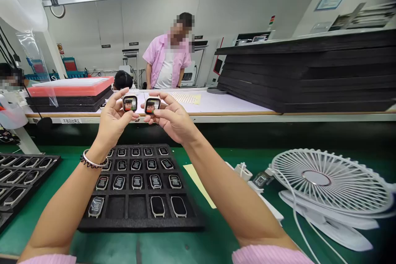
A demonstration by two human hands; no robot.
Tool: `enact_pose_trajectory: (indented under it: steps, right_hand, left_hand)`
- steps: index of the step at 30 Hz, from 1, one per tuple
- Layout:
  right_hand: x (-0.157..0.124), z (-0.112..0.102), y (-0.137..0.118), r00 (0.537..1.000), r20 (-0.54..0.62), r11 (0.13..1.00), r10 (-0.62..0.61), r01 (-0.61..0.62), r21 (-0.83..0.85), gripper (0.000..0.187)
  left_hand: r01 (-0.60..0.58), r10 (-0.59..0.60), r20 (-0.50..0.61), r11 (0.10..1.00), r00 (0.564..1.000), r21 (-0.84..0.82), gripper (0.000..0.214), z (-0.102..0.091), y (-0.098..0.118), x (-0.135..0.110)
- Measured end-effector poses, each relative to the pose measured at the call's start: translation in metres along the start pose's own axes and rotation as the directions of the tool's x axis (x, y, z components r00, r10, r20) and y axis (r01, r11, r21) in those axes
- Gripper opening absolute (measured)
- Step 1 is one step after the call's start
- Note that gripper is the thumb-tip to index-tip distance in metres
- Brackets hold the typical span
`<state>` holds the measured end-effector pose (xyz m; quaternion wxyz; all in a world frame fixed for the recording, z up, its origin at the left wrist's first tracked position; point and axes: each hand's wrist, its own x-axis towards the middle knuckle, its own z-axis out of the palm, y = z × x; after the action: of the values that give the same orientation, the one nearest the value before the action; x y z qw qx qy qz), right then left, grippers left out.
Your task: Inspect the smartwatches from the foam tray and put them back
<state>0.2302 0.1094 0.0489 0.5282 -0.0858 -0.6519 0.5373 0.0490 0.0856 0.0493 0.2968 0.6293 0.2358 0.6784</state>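
My left hand pinches a smartwatch by its edges, its lit screen facing me. Beside it, my right hand grips a second smartwatch, the thumb on the lower edge of its screen. Both screens show a similar picture, and the two watches are held up side by side with a small gap. Below my wrists lies a black foam tray with rows of strapless watches, most with lit text on their screens. Two compartments in the tray's front row hold no watch.
Another black tray of watches lies at the left. To the right are a white fan with cables and a yellow paper strip. Stacked black foam trays fill the right of the shelf. A person in pink stands beyond it.
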Motion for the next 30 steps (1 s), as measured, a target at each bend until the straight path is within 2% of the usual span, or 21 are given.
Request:
enact_pose_trajectory:
  steps: [12,17,22,25,30]
  right_hand:
    - [0.009,0.002,-0.018,0.999,0.000,0.998,-0.051,0.051,-0.031,0.052]
    - [0.017,-0.002,-0.019,0.997,0.007,0.993,-0.076,0.076,-0.089,0.053]
    - [0.021,-0.007,-0.018,0.993,0.065,0.991,-0.096,0.101,-0.085,0.055]
    - [0.021,-0.007,-0.018,0.993,0.072,0.992,-0.090,0.095,-0.082,0.055]
    - [0.020,-0.005,-0.019,0.994,0.070,0.995,-0.081,0.085,-0.057,0.057]
  left_hand:
    - [-0.083,0.083,0.023,0.996,0.996,0.031,0.055,0.004,0.015,0.014]
    - [-0.033,0.033,0.032,0.999,0.999,-0.026,0.059,0.005,0.012,0.019]
    - [0.046,-0.043,0.063,0.998,0.997,-0.048,0.074,0.002,0.009,0.020]
    - [0.068,-0.064,0.071,0.996,0.995,-0.054,0.075,0.001,0.009,0.020]
    - [0.007,-0.005,0.052,0.999,0.999,-0.049,0.068,0.003,0.010,0.019]
